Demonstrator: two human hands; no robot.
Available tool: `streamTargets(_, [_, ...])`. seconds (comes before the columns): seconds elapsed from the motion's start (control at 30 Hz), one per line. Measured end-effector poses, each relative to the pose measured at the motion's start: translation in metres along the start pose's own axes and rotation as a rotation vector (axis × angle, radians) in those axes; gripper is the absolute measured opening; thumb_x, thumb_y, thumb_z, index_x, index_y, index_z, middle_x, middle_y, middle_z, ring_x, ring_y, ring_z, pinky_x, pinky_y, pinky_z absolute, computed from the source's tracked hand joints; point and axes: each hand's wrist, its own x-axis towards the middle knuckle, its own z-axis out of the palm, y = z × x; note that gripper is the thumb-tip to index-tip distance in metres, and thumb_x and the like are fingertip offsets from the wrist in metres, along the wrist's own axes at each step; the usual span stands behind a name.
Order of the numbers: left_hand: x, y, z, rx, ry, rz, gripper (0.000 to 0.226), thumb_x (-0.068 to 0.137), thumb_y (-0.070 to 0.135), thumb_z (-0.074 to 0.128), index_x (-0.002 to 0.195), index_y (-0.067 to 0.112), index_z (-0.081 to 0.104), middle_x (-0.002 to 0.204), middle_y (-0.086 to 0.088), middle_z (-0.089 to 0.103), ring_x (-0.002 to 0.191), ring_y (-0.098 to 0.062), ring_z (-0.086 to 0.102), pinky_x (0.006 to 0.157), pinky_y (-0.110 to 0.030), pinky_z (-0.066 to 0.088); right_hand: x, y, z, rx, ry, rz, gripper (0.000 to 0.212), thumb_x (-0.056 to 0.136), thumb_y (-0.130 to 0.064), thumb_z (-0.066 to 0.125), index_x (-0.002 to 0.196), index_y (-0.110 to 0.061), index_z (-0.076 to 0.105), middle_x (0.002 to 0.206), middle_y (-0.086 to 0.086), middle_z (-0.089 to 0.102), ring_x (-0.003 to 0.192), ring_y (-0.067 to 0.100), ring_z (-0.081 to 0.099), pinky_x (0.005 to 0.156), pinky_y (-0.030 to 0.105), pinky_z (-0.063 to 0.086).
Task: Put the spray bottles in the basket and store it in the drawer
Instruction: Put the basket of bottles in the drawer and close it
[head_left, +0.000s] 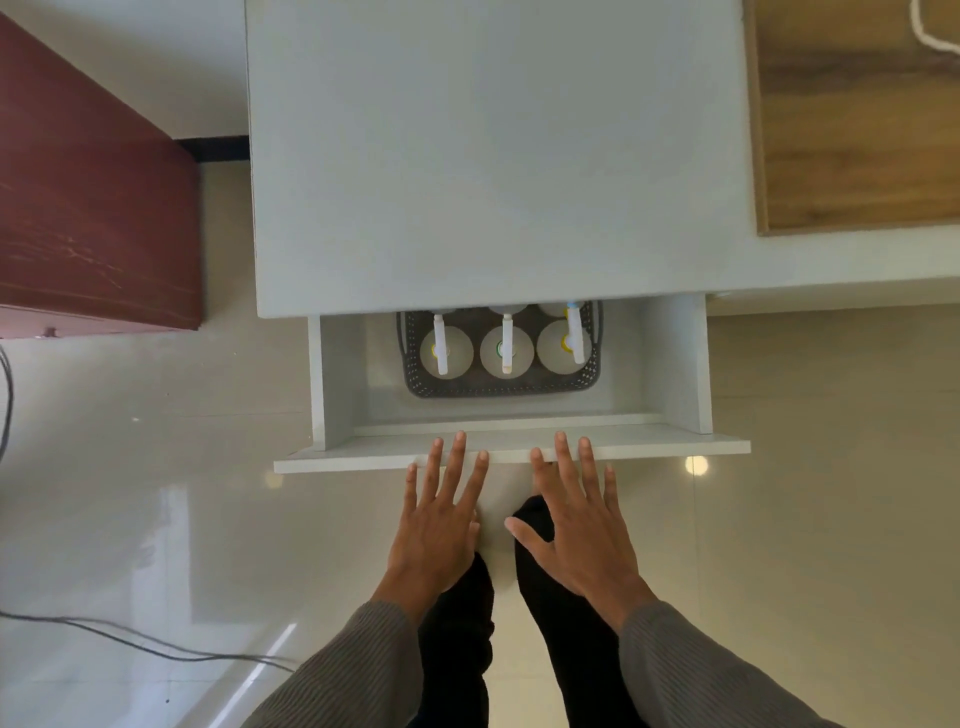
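A pale grey cabinet (498, 156) fills the far middle, its drawer (675, 447) pulled out toward the near side with a dark perforated basket (498, 388) in its far part, partly under the cabinet top. The left hand (441, 519) and right hand (582, 525) lie flat, straight fingers touching the drawer front, gripping nothing. Spray bottles (506, 353) stand upright in the basket.

The cabinet top (498, 156) hides the rear of the basket (498, 388) and the back spray bottles (550, 309).

Matt drawer (511, 460); basket (498, 387) prob. plastic; glossy floor (156, 493).
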Motion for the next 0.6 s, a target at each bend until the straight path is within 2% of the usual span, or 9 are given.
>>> streamTargets(0.07, [0.006, 0.0, -0.008, -0.003, -0.011, -0.009, 0.085, 0.095, 0.044, 0.048, 0.156, 0.026, -0.009, 0.161, -0.01, -0.024, 0.147, -0.035, -0.023, 0.119, -0.057, -0.001, 0.007, 0.001, -0.006, 0.013, 0.003, -0.018, 0.09, 0.087, -0.081, 0.02, 0.154, -0.032, -0.014, 0.163, 0.006, -0.02, 0.149, 0.028, -0.022, 0.121, 0.054, 0.0])
streamTargets(0.2, [0.018, 0.0, -0.021, -0.033, -0.001, -0.035, 0.096, 0.094, 0.042, 0.051, 0.15, 0.029, -0.027, 0.157, -0.007, -0.037, 0.143, -0.031, -0.034, 0.117, -0.054, -0.011, 0.022, 0.002, -0.018, 0.033, 0.011, -0.032, 0.09, 0.087, -0.079, 0.023, 0.153, -0.033, -0.016, 0.163, 0.005, -0.022, 0.148, 0.027, -0.024, 0.121, 0.055, 0.0])
streamTargets(0.47, [0.049, -0.012, -0.051, -0.044, -0.017, -0.028, 0.095, 0.096, 0.044, 0.047, 0.147, 0.03, -0.032, 0.155, -0.006, -0.039, 0.142, -0.03, -0.035, 0.119, -0.056, -0.004, 0.057, 0.001, -0.045, 0.023, -0.001, -0.031, 0.092, 0.086, -0.079, 0.028, 0.153, -0.034, -0.018, 0.161, 0.003, -0.028, 0.147, 0.028, -0.027, 0.118, 0.056, -0.008])
streamTargets(0.6, [0.07, -0.02, -0.066, -0.074, -0.001, -0.028, 0.095, 0.096, 0.044, 0.047, 0.147, 0.031, -0.031, 0.156, -0.004, -0.039, 0.143, -0.029, -0.035, 0.119, -0.058, -0.003, 0.08, 0.002, -0.06, -0.027, 0.02, -0.023, 0.089, 0.09, -0.069, 0.038, 0.154, -0.033, -0.013, 0.163, 0.007, -0.021, 0.149, 0.032, -0.019, 0.12, 0.058, 0.001])
